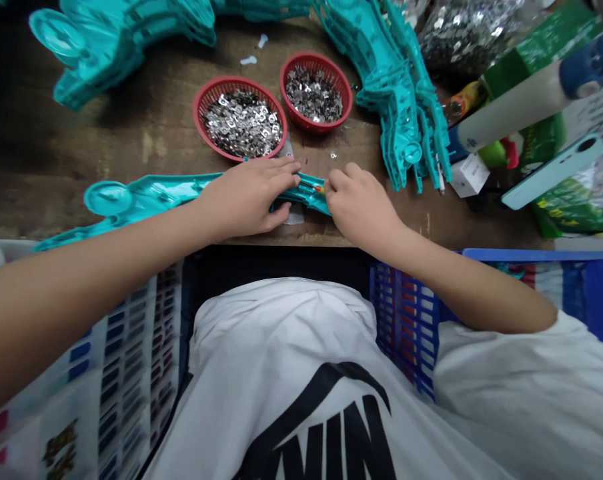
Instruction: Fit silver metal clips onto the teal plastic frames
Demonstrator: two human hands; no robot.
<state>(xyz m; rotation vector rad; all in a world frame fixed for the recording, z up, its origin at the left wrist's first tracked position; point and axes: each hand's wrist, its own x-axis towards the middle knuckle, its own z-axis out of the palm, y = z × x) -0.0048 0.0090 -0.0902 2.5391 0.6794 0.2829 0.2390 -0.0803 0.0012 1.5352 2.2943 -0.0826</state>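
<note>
A long teal plastic part point(146, 195) lies flat on the wooden table point(81, 147) near its front edge. My left hand point(249, 200) presses down on the part's right end, fingers laid over it. My right hand point(359, 203) is curled at the same end, fingertips pinched at a small spot with a bit of red and orange; what they pinch is too small to name. Just beyond the hands stand two red baskets, the left basket point(206, 100) and the right basket point(334, 70), both full of small shiny metal pieces.
Stacks of the same teal parts curve along the back left point(121, 40) and back right point(406, 100). A bag of metal pieces point(466, 33), green packets, a phone point(556, 172) and a small white box point(469, 175) crowd the right. A blue crate point(411, 313) sits below the table edge.
</note>
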